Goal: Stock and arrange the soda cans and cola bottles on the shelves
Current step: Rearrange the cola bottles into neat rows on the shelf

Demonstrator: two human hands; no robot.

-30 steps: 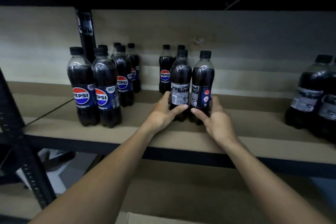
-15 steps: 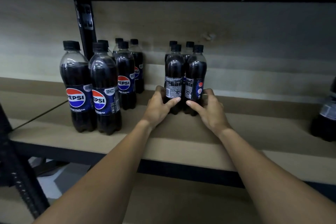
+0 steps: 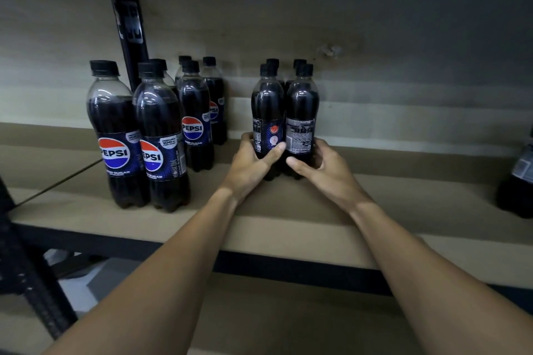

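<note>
My left hand (image 3: 250, 166) grips the left front cola bottle (image 3: 266, 106); my right hand (image 3: 327, 171) grips the right front cola bottle (image 3: 301, 106). Both stand upright mid-shelf (image 3: 288, 235), capped and full of dark cola. Six labelled Pepsi bottles (image 3: 161, 135) stand to the left.

Eleven cola bottles (image 3: 161, 135) are showing, six at centre left, four at centre, one at the right edge, plus two hands, left hand (image 3: 249, 166) and right hand (image 3: 324, 167).

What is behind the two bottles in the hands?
Two more bottles stand right behind the held pair; only their caps and a bit of neck show. Their bodies and labels are covered, as is any further row.
</note>
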